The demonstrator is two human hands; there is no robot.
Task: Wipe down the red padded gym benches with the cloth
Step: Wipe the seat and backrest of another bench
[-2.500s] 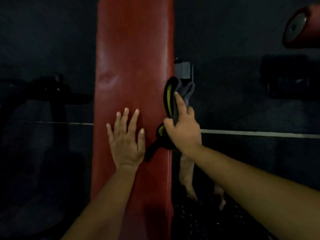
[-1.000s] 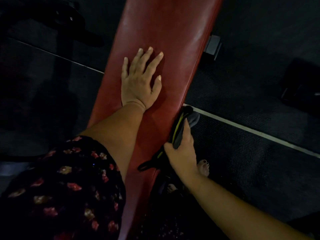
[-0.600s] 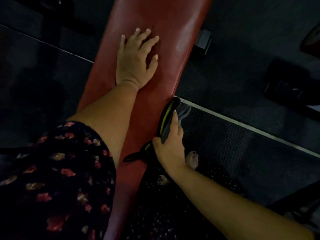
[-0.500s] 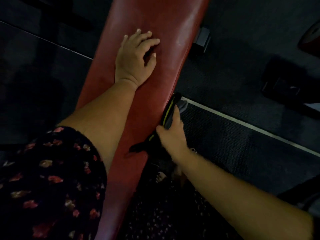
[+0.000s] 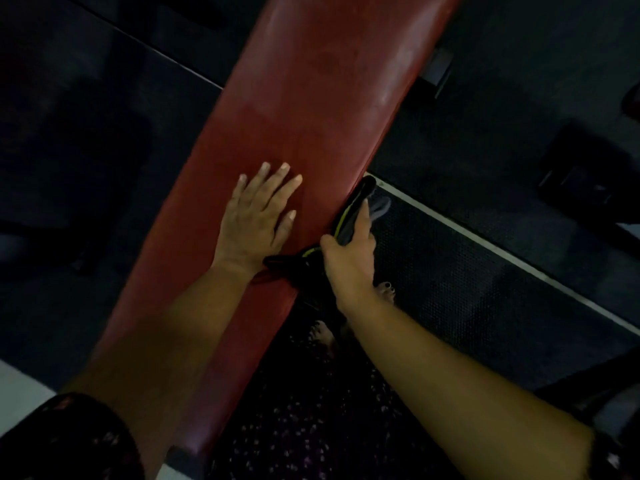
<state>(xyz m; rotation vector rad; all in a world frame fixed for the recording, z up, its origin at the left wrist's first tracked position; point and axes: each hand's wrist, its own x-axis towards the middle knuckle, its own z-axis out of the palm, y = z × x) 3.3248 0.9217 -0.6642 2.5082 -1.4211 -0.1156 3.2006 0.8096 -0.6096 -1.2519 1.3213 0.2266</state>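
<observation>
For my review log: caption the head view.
Left hand flat on red bench; right hand grips cloth against its edge.
</observation>
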